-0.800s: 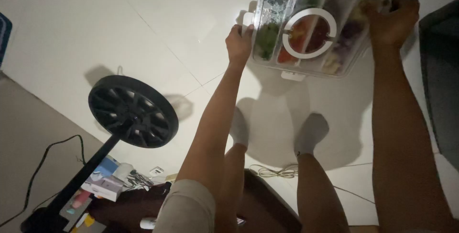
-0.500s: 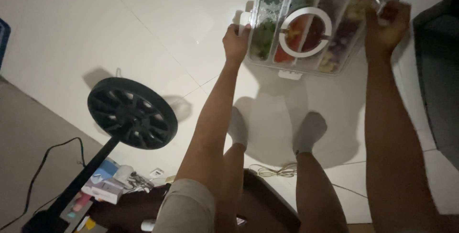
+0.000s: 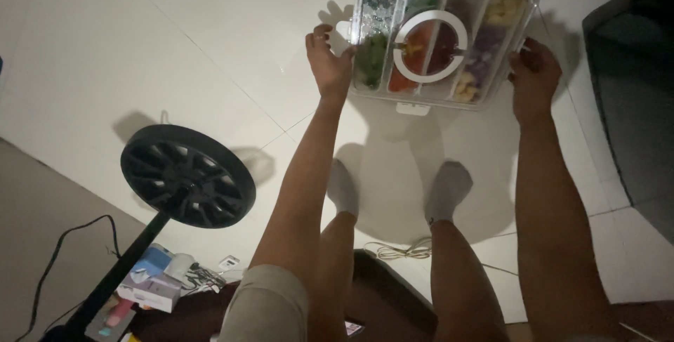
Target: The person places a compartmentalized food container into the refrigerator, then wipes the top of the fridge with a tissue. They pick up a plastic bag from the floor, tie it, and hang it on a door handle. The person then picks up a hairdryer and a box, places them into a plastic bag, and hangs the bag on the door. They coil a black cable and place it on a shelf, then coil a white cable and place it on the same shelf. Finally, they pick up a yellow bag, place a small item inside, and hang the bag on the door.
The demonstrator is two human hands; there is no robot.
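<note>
A clear rectangular container [image 3: 516, 5] lies on the white tiled floor beyond my socked feet. It has long compartments of green, red, purple and yellow food, and a white ring handle [image 3: 430, 56] sits on its lid. My left hand [image 3: 327, 64] presses against its left side, beside a white latch [image 3: 344, 29], fingers curled on the edge. My right hand [image 3: 533, 79] grips the right side near the front corner. Another white latch [image 3: 413, 109] sticks out of the near side.
A black round fan head on a pole [image 3: 186, 175] stands at the left. Small boxes, cables and clutter [image 3: 158, 282] lie by its base. A white cord [image 3: 397, 249] is coiled near my feet. A dark mat or furniture [image 3: 632, 89] fills the right edge.
My right hand slid from the container's far right corner down to the near part of its right side. My left hand shifted slightly lower along the left side. The view drifted.
</note>
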